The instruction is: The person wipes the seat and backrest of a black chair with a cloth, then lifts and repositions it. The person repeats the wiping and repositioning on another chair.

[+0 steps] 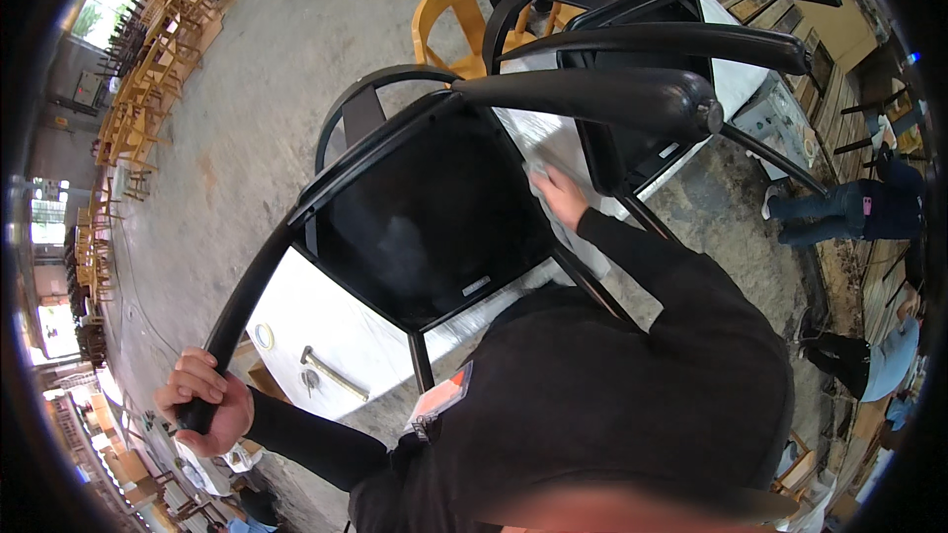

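Observation:
A black chair (425, 222) lies upside down before me, its legs sticking up and its dark seat underside facing me. My left hand (207, 400) is wrapped round the end of one leg at the lower left. At the seat's right edge, my right hand (561, 197) is closed on a pale cloth (583, 249) and presses it against the frame. Part of the cloth hangs below the hand. The chair rests on a white-covered table (316, 321).
A second upturned black chair (632, 143) stands just beyond, close to my right arm. On the table lie a tape roll (264, 336) and a hammer-like tool (334, 373). A yellow wooden chair (434, 20) stands behind. Another person (859, 209) is at the right.

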Demonstrator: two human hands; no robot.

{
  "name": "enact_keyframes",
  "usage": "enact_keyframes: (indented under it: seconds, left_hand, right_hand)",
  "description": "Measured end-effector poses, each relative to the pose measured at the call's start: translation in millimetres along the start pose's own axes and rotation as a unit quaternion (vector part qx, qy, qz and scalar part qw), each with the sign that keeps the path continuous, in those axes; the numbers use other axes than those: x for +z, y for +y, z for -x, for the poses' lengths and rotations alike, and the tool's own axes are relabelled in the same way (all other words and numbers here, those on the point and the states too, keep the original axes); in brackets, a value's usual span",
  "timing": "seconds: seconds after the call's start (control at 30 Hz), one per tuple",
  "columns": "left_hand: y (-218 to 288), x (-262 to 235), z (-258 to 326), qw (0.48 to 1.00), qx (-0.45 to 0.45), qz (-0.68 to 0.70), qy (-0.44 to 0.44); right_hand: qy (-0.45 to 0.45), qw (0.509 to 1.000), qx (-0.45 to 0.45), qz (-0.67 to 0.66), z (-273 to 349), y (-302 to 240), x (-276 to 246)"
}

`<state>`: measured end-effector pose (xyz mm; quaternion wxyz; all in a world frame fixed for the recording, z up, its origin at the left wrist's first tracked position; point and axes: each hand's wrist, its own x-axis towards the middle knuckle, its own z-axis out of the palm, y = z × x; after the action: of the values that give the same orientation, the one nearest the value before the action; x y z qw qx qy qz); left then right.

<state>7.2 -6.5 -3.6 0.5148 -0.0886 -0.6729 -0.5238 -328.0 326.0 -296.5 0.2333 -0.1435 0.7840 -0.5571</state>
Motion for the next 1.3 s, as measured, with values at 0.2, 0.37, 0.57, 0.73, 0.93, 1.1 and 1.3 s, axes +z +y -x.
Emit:
enact_keyframes:
  seconds: [0.2,0.37,0.57,0.73,0.93,1.1,1.3]
  left_hand:
    - [1.0,-5.9,0.4,1.000,-0.006,0.005,-0.016]
    - [1.2,-8.3,0.8,1.000,-0.013,0.013,-0.025]
    - [0.6,-8.5,-0.6,0.999,-0.010,0.014,-0.037]
    - [0.4,-8.5,-1.1,0.999,-0.007,0.019,-0.036]
    - [-0.9,-10.5,-0.5,0.999,-0.005,0.018,-0.036]
    - [0.0,-11.7,0.2,0.999,-0.005,0.016,-0.032]
    - [0.1,-8.4,-0.8,1.000,-0.003,0.000,-0.029]
  right_hand:
    - [0.173,0.932,-0.225,0.227,-63.4,-71.4,39.6]
    - [0.223,0.928,-0.150,0.258,-72.6,-97.3,51.0]
    - [0.226,0.931,-0.163,0.236,-73.1,-95.6,54.3]
    - [0.222,0.932,-0.192,0.212,-74.8,-89.7,53.0]
    - [0.179,0.937,-0.275,0.123,-89.1,-80.8,48.5]
    - [0.076,0.945,-0.317,-0.019,-74.5,-47.3,25.5]
    - [-0.072,0.982,0.084,0.156,22.5,9.6,-7.0]
